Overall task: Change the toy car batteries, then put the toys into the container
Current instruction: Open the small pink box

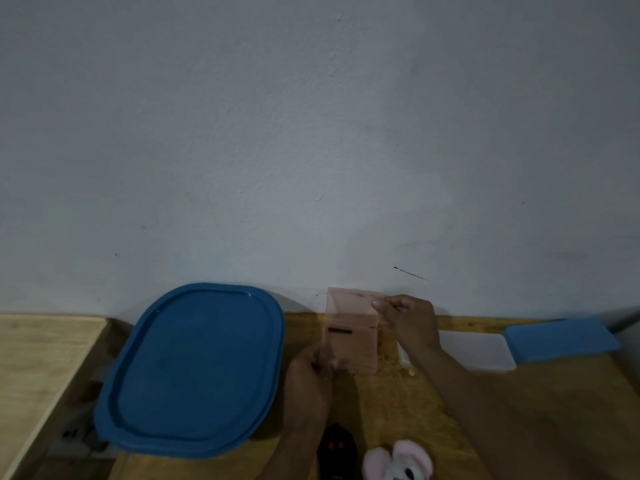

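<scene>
A small clear pink plastic case stands open near the wall, its lid raised. My right hand pinches the top right corner of the lid. My left hand grips the case's lower left corner. A large container with a blue lid sits shut to the left of the case. At the bottom edge lie a black toy with two red dots and a pink and white plush toy, both partly cut off.
A clear shallow tub and a blue lid lie at the right on the wooden table. A lighter wooden surface stands at the left. The wall rises right behind the case.
</scene>
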Tool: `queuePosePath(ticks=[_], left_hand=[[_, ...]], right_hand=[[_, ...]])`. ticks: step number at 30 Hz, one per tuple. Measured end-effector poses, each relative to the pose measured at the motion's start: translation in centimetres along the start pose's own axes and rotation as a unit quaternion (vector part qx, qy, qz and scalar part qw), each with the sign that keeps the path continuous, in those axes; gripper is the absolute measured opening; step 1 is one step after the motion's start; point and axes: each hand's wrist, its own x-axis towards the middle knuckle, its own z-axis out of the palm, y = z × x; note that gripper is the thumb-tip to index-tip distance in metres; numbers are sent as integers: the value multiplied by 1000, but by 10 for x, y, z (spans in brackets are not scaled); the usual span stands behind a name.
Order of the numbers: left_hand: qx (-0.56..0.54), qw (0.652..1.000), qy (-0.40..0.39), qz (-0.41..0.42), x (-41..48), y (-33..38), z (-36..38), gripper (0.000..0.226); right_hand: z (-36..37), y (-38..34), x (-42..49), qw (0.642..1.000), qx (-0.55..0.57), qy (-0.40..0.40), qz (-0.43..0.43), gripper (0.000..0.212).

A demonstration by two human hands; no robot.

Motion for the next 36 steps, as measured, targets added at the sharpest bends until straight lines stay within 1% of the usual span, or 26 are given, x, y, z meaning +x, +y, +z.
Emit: queuePosePath(ticks=[4, 7, 11, 17, 19, 21, 22, 24, 26, 28, 30, 32, 35, 36], left_hand=[[20, 1000, 13, -3, 1, -3, 1, 6], [27, 1000, 10, -3, 2, -4, 0, 3], [14, 1000, -6, -12, 0, 1, -2, 16], [-1, 1000, -17, -14, -2, 3, -5, 19], [-2, 1000, -20, -10, -3, 4, -5, 18], [-2, 1000, -23, -4, -4, 4, -5, 15], [0, 1000, -25, 3, -4, 4, -5, 15], [-2, 999, -29, 15, -4, 5, -5, 16], [-5, 999, -31, 19, -3, 4, -5, 18], [3, 999, -34, 18, -2, 2, -5, 15], [9, 999, -32, 16, 0, -1, -5, 11], [14, 999, -26, 20, 1, -2, -4, 18], [19, 999, -32, 24, 2, 0, -5, 12], [22, 999, -34, 26, 3, -1, -5, 12]], right_hand=[[6, -4, 0, 998, -47, 35, -10, 18], [6, -6, 2, 998, -60, 34, -7, 17], [4, -5, 2, 997, -76, 23, -6, 15], [-4, -7, -4, 996, -84, 30, 4, 19], [-7, -8, -11, 993, -110, 44, 5, 16], [-8, -5, -20, 985, -168, 42, -28, 6], [-7, -3, -25, 978, -201, 27, -56, 4], [-2, -1, -35, 955, -268, -34, -122, 4], [7, 0, -39, 914, -348, -100, -185, 14], [18, -2, -41, 874, -407, -141, -223, 23], [26, -6, -40, 852, -440, -148, -244, 26], [30, -7, -36, 827, -480, -165, -242, 27], [35, -5, -32, 783, -544, -187, -236, 42], [37, -3, -31, 778, -552, -183, -238, 44]])
